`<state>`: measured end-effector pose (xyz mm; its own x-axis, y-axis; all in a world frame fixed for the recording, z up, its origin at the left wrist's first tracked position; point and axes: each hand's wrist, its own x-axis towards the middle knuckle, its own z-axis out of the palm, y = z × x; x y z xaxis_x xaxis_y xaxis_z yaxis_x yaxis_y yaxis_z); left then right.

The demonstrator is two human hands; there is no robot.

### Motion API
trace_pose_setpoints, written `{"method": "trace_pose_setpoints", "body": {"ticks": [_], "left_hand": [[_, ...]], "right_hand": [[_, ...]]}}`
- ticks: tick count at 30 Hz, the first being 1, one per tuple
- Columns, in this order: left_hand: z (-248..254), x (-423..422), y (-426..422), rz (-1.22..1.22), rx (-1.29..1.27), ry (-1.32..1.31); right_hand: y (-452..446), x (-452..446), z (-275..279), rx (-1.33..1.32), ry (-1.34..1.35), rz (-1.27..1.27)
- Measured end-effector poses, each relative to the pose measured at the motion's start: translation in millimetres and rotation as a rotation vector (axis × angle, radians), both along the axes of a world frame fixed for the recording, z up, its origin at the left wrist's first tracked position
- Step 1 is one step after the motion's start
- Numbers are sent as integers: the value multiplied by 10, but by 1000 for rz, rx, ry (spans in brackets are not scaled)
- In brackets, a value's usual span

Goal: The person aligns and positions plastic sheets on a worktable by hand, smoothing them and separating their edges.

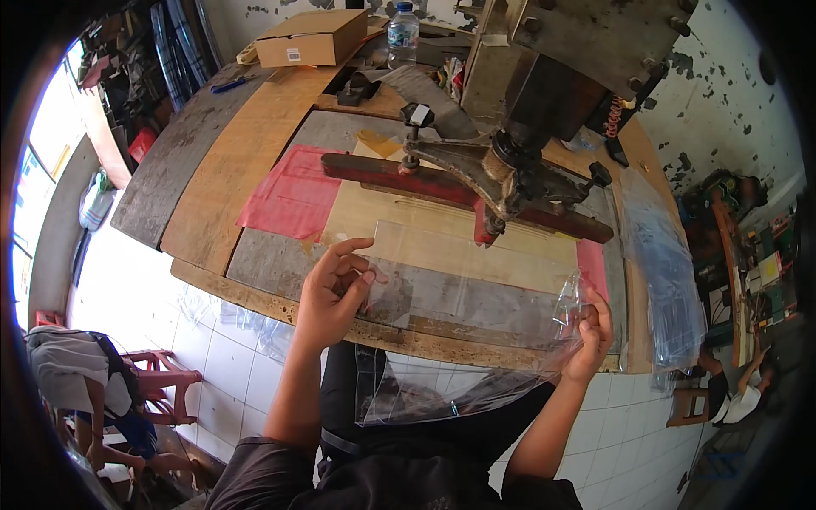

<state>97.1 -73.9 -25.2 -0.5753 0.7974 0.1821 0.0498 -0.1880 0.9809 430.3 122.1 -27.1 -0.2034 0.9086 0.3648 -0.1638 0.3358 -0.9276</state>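
Note:
A clear plastic sheet (pixel 450 387) hangs over the table's front edge and my lap, its upper part lying on the work surface. My left hand (pixel 336 289) is at its left side, fingers curled, with the thumb near the fingertips. On the right, my right hand (pixel 588 340) pinches the sheet's right edge, where the plastic is creased. Beyond both hands a press with a long red-sided bar (pixel 399 177) stands over a pale yellowish board (pixel 425 212). Pink sheeting (pixel 293 191) lies at the board's left.
A cardboard box (pixel 310 38), a water bottle (pixel 403 36) and a blue pen (pixel 229 84) are at the back. Stacked clear plastic (pixel 667 289) lies at the right edge. A red stool (pixel 166 387) and a person (pixel 68 374) are at left, another person (pixel 748 395) at far right.

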Motion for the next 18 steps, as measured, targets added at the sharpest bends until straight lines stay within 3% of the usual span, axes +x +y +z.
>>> {"method": "trace_pose_setpoints", "body": {"ticks": [18], "left_hand": [[20,11,17,25,-28,19]], "right_hand": [[7,-14,-2,22,7,4]]}}
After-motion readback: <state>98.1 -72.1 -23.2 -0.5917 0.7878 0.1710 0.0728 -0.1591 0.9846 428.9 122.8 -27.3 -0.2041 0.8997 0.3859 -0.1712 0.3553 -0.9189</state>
